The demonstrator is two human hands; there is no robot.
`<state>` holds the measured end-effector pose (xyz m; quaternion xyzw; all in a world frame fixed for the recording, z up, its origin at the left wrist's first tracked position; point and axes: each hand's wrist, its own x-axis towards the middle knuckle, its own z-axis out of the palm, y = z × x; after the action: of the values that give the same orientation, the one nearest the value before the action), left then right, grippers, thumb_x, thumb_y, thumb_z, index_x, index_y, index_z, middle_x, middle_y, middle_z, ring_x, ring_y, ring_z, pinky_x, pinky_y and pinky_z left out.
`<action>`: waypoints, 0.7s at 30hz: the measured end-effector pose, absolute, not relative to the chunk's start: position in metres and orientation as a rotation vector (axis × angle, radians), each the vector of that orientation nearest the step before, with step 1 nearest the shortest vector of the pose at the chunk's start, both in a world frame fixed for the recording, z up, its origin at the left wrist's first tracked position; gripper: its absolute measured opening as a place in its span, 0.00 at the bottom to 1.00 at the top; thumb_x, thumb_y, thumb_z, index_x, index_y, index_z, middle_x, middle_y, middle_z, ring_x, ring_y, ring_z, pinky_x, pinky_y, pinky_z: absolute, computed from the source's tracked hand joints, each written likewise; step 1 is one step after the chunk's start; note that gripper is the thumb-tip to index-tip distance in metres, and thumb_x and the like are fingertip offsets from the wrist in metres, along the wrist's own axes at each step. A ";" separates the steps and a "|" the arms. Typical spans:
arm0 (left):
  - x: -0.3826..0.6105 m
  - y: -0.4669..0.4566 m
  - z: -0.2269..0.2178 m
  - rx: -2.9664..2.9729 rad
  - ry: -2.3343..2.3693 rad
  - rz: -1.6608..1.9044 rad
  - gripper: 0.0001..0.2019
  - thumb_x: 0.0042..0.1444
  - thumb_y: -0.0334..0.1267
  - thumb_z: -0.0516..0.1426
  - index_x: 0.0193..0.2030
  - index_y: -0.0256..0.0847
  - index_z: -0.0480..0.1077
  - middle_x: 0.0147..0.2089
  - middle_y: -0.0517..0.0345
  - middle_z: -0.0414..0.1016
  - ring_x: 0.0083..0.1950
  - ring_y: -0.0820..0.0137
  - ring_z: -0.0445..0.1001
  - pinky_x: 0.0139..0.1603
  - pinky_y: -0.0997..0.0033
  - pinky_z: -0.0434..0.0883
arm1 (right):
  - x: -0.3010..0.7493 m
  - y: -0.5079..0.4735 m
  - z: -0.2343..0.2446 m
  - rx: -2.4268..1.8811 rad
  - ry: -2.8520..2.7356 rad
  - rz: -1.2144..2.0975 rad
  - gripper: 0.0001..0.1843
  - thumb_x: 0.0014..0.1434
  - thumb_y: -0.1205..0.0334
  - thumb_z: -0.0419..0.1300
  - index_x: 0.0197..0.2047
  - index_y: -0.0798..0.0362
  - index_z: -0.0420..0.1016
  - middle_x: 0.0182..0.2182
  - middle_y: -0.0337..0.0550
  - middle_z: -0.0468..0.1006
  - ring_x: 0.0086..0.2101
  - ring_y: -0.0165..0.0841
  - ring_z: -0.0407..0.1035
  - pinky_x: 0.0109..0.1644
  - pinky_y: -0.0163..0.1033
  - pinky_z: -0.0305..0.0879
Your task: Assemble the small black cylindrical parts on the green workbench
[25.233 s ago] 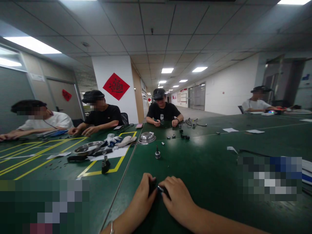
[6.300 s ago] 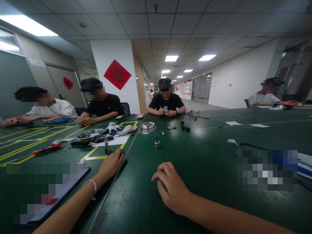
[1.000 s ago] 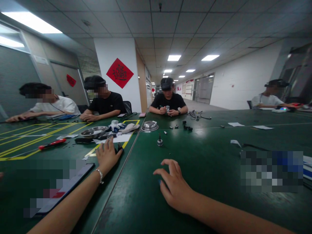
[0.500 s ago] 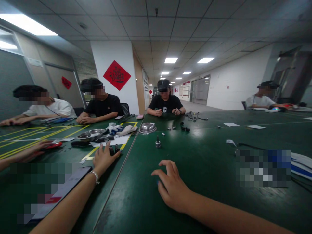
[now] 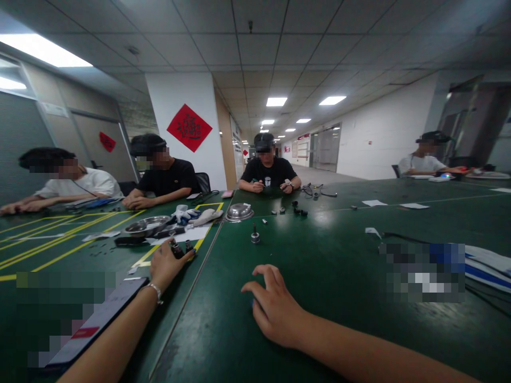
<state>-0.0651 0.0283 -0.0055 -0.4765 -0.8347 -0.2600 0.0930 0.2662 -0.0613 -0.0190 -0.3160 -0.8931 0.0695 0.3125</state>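
My left hand [image 5: 166,265] reaches out over the green table [image 5: 327,255] and closes its fingers round a small black cylindrical part [image 5: 176,249]; a second small dark part [image 5: 188,246] stands just beside it. My right hand [image 5: 271,308] rests on the table nearer to me, fingers curved and slightly apart, over something small and blue that is mostly hidden under the palm. A small metal part with a stem [image 5: 254,235] stands upright further out, between the two hands.
A phone [image 5: 99,319] lies by my left forearm. Further left lie a metal dish [image 5: 146,225], white paper [image 5: 191,234] and gloves [image 5: 191,215]; a round metal lid [image 5: 239,211] is beyond. Several people sit around the table. Papers and a cable lie at the right.
My left hand has closed on the black part by the yellow line. A red-handled tool at the left, and another person's hand reaching for it, are gone from view. My right hand has hardly moved.
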 end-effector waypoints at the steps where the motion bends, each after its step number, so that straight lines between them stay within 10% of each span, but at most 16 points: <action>1: -0.065 0.028 -0.006 -1.410 -2.477 -0.769 0.40 0.47 0.58 0.54 0.61 0.33 0.53 0.56 0.35 0.66 0.56 0.48 0.67 0.51 0.58 0.66 | 0.266 -0.061 -0.019 -0.832 -2.357 0.181 0.21 0.55 0.73 0.55 0.52 0.49 0.65 0.53 0.48 0.57 0.56 0.41 0.50 0.59 0.48 0.52; 21: -0.053 0.025 -0.001 -1.413 -2.491 -0.650 0.36 0.50 0.56 0.52 0.58 0.28 0.55 0.56 0.32 0.66 0.56 0.45 0.67 0.52 0.56 0.65 | 0.267 -0.061 -0.018 -0.811 -2.378 0.216 0.18 0.57 0.70 0.55 0.51 0.48 0.66 0.53 0.48 0.57 0.56 0.42 0.50 0.59 0.50 0.52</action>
<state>-0.0525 0.0254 -0.0008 -0.4788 -0.8437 -0.2203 0.1022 0.2673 -0.0615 -0.0181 -0.3062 -0.8981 0.0818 0.3049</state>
